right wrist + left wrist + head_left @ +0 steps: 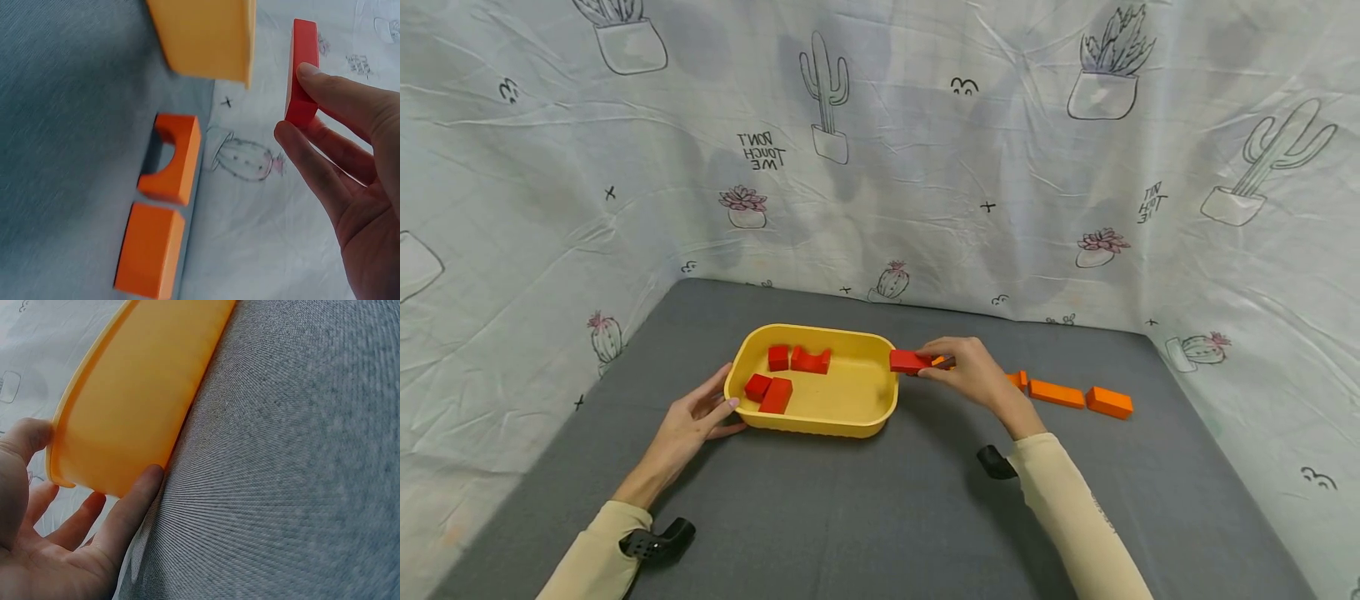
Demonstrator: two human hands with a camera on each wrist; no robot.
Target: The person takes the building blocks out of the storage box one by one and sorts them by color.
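Observation:
A yellow plastic tub sits on the grey cloth, with several red blocks inside toward its left. Among these, one red block has a curved notch. My left hand grips the tub's left end, thumb at the rim and fingers against the outer wall, as the left wrist view shows. Just past the tub's right end, my right hand pinches a red rectangular block between thumb and fingers. In the right wrist view this red block is held up off the table.
Orange blocks line up to the right of the tub: a notched orange block, a long orange block and another orange block at the far right. The right hand partly hides the row. A cactus-print sheet hangs behind the table.

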